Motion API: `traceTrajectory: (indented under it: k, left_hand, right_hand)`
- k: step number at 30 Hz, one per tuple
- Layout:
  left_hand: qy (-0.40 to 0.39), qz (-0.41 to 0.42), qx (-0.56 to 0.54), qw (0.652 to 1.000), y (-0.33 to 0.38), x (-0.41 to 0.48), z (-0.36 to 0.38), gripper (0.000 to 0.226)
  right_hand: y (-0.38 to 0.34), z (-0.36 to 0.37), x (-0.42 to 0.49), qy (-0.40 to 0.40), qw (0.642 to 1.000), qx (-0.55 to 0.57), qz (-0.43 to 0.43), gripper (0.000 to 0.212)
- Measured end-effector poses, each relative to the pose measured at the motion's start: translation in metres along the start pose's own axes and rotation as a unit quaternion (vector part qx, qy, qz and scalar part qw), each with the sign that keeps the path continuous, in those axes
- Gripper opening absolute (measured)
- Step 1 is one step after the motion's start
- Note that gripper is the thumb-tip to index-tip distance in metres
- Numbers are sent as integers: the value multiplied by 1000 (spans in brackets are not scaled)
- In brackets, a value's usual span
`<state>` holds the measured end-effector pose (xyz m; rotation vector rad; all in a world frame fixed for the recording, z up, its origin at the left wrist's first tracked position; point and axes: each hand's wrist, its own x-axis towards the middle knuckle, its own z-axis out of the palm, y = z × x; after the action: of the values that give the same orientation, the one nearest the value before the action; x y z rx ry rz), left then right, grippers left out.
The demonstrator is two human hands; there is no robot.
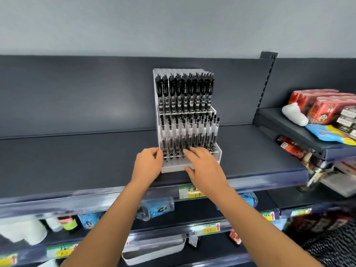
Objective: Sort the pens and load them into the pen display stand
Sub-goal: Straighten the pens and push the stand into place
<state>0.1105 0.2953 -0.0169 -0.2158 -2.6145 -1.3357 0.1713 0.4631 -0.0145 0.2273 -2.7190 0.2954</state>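
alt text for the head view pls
Two bare hands reach the base of a clear tiered pen display stand holding black pens on a dark shelf: left hand at its left edge, right hand spread over the front tier.

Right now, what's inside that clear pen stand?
In the pen display stand, black pens fill the back row and white-grip pens the middle rows. A few front holes look empty. The left hand and right hand hide the rest of the front.

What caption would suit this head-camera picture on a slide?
Left hand and right hand at a pen display stand packed with black pens on a shelf.
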Motion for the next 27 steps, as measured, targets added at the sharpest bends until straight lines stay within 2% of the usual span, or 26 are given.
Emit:
traceTrajectory:
  k: [4, 7, 9, 11, 18, 20, 23, 27]
  left_hand:
    - [-41, 7, -16, 999, 0, -13, -6, 24]
    - [-54, -5, -47, 997, -6, -21, -8, 40]
    - [-51, -6, -67, 996, -4, -24, -8, 33]
    - [-46, 3, -57, 997, -2, -26, -7, 19]
    - [-26, -6, -6, 1000, 3, -23, -5, 15]
    - [7, -6, -39, 999, 9, -23, -6, 9]
    - [90, 34, -76, 992, 20, -20, -9, 20]
    - [92, 69, -95, 989, 29, -10, -7, 13]
  right_hand:
    - [22, -17, -14, 28, 984, 102, 141, 60]
    - [32, -26, -13, 40, 940, 230, 250, 69]
    - [36, -29, -9, 34, 906, 295, 301, 67]
    - [40, -31, -7, 31, 907, 294, 300, 56]
    - [63, -26, -4, 21, 924, 286, 253, 46]
    - [72, -28, 2, 49, 917, 315, 238, 39]
    - [84, -32, 17, 105, 907, 358, 194, 27]
    - [87, -29, 30, 123, 906, 368, 169, 11]
